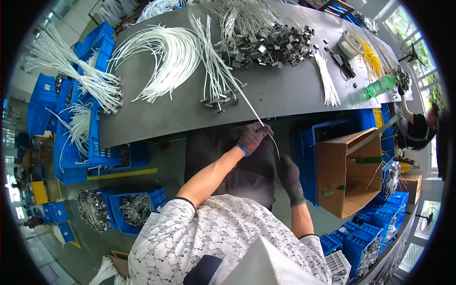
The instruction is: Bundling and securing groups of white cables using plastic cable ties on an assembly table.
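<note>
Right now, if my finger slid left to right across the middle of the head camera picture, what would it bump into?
Blue crate, gloved left hand, gloved right hand, cardboard box, then another person in dark clothes.

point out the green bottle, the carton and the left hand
Green bottle (pixel 381 87): head view, middle of its body
Carton (pixel 331 167): head view, side wall
Left hand (pixel 252 138): head view, back of the glove
</note>
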